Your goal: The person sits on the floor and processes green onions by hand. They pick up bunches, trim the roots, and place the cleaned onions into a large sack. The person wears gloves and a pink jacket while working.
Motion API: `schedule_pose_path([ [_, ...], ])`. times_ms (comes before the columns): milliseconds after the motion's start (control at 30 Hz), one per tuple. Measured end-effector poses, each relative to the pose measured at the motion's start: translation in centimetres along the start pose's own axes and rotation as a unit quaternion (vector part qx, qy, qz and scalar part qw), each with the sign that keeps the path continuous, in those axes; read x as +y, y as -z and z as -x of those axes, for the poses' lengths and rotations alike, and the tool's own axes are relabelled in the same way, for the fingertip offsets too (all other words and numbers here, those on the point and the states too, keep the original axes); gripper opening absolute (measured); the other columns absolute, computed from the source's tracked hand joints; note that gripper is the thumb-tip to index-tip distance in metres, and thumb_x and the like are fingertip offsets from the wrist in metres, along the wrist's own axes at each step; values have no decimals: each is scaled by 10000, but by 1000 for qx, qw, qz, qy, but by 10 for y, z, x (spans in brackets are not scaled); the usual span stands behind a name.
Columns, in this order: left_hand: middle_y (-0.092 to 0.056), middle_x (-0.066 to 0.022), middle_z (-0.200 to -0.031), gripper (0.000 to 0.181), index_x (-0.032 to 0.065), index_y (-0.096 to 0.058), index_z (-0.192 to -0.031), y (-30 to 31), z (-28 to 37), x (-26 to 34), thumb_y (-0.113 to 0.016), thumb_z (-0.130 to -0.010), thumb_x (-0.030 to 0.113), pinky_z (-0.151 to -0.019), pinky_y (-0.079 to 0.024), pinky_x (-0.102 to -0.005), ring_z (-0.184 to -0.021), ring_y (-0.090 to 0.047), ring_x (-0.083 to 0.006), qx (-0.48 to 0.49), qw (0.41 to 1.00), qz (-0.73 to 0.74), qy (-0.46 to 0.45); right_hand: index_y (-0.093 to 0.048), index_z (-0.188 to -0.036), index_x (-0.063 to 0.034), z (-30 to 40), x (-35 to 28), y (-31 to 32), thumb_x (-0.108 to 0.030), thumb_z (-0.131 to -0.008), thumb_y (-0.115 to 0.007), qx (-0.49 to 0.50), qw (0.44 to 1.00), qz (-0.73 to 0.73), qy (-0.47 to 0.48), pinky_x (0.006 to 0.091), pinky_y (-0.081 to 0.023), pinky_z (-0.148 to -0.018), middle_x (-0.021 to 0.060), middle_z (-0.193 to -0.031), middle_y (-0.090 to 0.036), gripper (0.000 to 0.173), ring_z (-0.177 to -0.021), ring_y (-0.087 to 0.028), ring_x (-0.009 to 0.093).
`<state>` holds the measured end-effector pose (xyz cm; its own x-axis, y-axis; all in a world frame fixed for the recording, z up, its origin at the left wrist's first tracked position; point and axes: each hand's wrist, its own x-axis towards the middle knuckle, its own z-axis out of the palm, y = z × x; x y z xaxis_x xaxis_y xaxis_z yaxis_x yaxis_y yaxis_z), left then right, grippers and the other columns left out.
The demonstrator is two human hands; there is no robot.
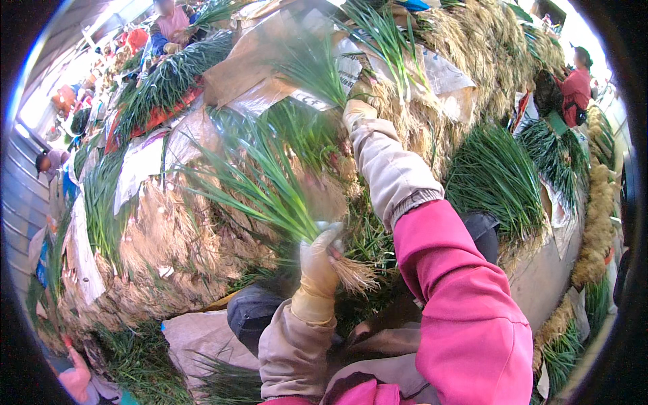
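Note:
My left hand [319, 263], in a pale rubber glove, is closed around a bunch of green garlic or scallion plants [281, 200]. The leaves fan out to the upper left and the pale roots [357, 273] hang out to the right. Farther out, my right hand [358, 112], gloved too, grips the base of another leafy bunch [324, 73], its roots hidden by the hand. Beneath and between the hands lie more plants with reddish bases [329, 162], partly blurred by a smear on the view.
A long heap of rooted plants [167, 223] stretches leftward, partly under woven plastic sacks [268, 55]. Dense green leaves [496, 177] stand at the right. My knee [253, 314] is close below the heap. Other people [577, 86] sit at the far right and left.

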<state>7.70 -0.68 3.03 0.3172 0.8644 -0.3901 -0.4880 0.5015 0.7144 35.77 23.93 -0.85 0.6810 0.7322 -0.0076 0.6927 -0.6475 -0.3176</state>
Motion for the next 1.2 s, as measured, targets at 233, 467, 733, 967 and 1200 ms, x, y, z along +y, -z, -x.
schedule_pose_path([
  [233, -517, -7, -603, 157, 78, -529, -893, 1, 1, 3, -629, -772, 82, -457, -337, -205, -503, -465, -93, -4, 1000, -27, 3, -644, -951, -5, -9, 26, 3, -269, -759, -598, 15, 994, -108, 28, 396, -477, -828, 195, -982, -638, 330, -962, -612, 307],
  [467, -639, -122, -913, 184, 112, -527, -949, 21, -2, 0, -556, -806, 0, -509, -422, -225, -599, -526, -111, -17, 999, 35, 30, -606, -858, 40, -26, 40, 24, -184, -707, -682, -118, 960, -250, 48, 332, -480, -479, 130, -658, -632, 281, -512, -616, 208],
  [733, -620, -57, -761, 163, 109, -538, -921, -1, 4, 9, -587, -796, 18, -440, -374, -213, -537, -500, -105, -37, 997, -54, 37, -652, -950, -33, -19, 31, -12, -281, -688, -724, 45, 997, 23, 62, 377, -499, -732, 159, -906, -653, 368, -889, -630, 277],
  [967, -574, -40, -726, 170, 82, -527, -894, -5, -6, -7, -598, -770, -12, -483, -398, -227, -559, -506, -113, -36, 999, -7, 10, -641, -1011, -11, -25, 19, 19, -371, -663, -708, -172, 978, -118, -4, 328, -475, -841, 172, -1041, -624, 504, -977, -600, 296],
  [1200, -602, -79, -763, 171, 82, -515, -903, -1, -13, -15, -556, -782, -31, -471, -414, -236, -547, -502, -127, 7, 998, -65, -3, -631, -1017, -57, 4, 8, 3, -174, -818, -509, -21, 989, -150, 6, 406, -470, -848, 181, -1061, -613, 261, -1007, -582, 337],
])
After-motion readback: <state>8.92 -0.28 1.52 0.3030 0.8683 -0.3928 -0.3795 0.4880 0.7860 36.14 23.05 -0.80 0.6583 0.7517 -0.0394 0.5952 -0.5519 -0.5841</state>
